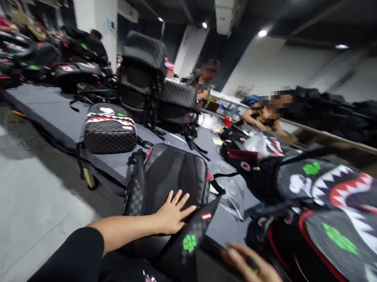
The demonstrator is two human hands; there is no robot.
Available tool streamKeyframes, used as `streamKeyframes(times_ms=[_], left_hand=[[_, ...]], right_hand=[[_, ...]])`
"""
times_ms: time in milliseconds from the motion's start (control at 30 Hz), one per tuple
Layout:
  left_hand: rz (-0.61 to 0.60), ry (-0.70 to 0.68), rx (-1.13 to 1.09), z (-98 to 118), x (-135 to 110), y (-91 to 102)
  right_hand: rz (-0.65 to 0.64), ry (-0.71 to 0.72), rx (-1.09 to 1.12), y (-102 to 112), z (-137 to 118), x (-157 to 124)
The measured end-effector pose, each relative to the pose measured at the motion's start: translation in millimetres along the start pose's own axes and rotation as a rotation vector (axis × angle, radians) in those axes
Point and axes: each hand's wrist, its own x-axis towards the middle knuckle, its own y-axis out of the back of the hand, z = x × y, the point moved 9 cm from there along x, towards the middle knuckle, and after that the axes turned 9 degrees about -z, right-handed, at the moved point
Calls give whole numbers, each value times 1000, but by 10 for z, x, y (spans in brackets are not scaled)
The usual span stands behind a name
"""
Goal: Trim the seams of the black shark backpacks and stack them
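Note:
A black checkered backpack point(180, 171) lies in front of me with its smooth padded back panel facing up. My left hand point(173, 212) rests flat on that panel, fingers spread. A dark flap or strap with a green clover patch point(189, 243) and a small red label point(206, 216) slants across the bag's near right side. Low at the right, my right hand point(255, 266) is blurred, its fingers curled about something dark with a touch of green. What that is cannot be made out. The near end of the bag is partly hidden by my left arm.
A smaller checkered shark-mouth bag point(110, 135) stands on the grey table point(59, 117); stacked backpacks point(142, 75) rise behind it. Shark-mouth backpacks point(335, 242) crowd the right side. A clear plastic bag point(231, 193) lies beside my backpack. Two co-workers point(266, 115) are across the table.

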Motion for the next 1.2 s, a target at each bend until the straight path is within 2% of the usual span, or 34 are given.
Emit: streamKeyframes(times_ms=[67,100,167,267,300,367,433,500,567,633,700,767,867,967,1100,1200], left_hand=[[-31,-35,136,153,-67,-236],[-37,-51,165,203,-73,-300],[-61,-77,205,263,-35,-410],[-43,-73,249,242,6,-530],[-6,-73,250,219,-8,-525],[130,-97,221,177,-70,-384],[272,-129,181,145,-94,-108],[317,-196,187,176,45,187],[230,-350,275,324,364,381],[109,-487,426,475,752,464],[-23,-562,573,560,1102,438],[-121,-616,652,601,1319,366],[-183,-681,653,598,1429,301],[-195,-689,638,496,1512,364],[-147,-596,637,331,1713,603],[-223,-552,570,312,1715,622]], right_hand=[[149,45,64,299,-345,-91],[177,69,87,312,-516,-77],[180,123,202,115,-761,105],[402,319,311,-231,-829,499],[480,398,286,-350,-774,603],[583,479,151,-581,-549,741],[744,411,123,-653,-137,731],[850,331,135,-663,210,641],[874,313,107,-672,352,575],[871,323,31,-690,342,560],[876,344,-50,-712,282,573],[877,377,-114,-737,220,590],[869,427,-162,-761,171,596],[827,421,-152,-770,187,626],[737,357,-111,-789,256,720],[776,361,-77,-766,286,714]])
